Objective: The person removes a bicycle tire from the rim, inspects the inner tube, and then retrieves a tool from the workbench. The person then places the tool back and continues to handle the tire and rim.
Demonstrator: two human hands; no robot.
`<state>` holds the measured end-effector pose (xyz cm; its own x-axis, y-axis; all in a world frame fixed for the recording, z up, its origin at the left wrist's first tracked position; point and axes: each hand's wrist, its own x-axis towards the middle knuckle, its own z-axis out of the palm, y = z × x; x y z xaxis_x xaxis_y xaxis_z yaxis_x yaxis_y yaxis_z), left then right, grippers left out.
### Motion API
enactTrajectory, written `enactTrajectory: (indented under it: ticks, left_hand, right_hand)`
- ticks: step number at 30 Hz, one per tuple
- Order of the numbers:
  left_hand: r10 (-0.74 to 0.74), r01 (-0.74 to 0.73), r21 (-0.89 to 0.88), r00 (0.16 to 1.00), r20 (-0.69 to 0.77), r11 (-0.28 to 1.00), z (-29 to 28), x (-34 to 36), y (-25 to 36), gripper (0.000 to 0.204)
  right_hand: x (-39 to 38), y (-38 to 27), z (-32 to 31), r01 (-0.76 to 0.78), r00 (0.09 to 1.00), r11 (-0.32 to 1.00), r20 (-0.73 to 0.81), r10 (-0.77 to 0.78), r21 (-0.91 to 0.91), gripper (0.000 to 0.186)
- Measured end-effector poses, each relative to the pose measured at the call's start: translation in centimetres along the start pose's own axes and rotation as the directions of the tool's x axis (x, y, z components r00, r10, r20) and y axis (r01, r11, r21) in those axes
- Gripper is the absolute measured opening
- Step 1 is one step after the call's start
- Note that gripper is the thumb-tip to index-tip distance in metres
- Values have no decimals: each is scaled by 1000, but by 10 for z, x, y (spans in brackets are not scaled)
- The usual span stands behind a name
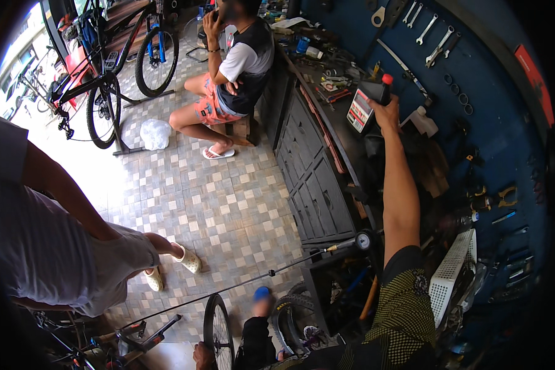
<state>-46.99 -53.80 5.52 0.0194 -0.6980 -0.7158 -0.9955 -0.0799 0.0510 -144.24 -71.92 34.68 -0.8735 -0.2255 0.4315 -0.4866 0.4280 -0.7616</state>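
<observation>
My right arm reaches out over the cluttered workbench point(314, 80). Its hand point(386, 115) is closed around a dark bottle point(371, 98) with a red cap and a white-and-red label, tilted a little. Low in the view, my left hand point(203, 356) is at the tyre of an upright bicycle wheel point(218, 330), its fingers wrapped on the near side and partly cut off by the picture edge. Beside the right wrist stands a whitish plastic bottle point(420, 122).
A seated person point(240, 61) is by the bench; another person point(74, 246) stands at left. A bicycle point(114, 68) is on a stand. A pressure gauge point(364, 240) with a hose crosses before me. Wrenches point(427, 29) hang on the blue wall above a white basket point(453, 274).
</observation>
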Motion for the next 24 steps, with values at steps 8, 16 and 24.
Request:
enactTrajectory:
  ticks: [8, 16, 24]
  left_hand:
    - [45, -37, -77, 995, 94, 996, -9, -17, 2, 32]
    - [-26, 27, -22, 998, 64, 999, -4, 2, 0, 33]
    - [-61, 62, -5, 994, 90, 998, -16, -15, -4, 31]
  right_hand:
    - [-4, -69, -13, 90, 994, 988, 54, -98, 124, 68]
    - [-8, -71, -34, 170, 954, 963, 210, -214, 210, 67]
    - [-34, -61, -62, -367, 778, 637, 599, -189, 678, 63]
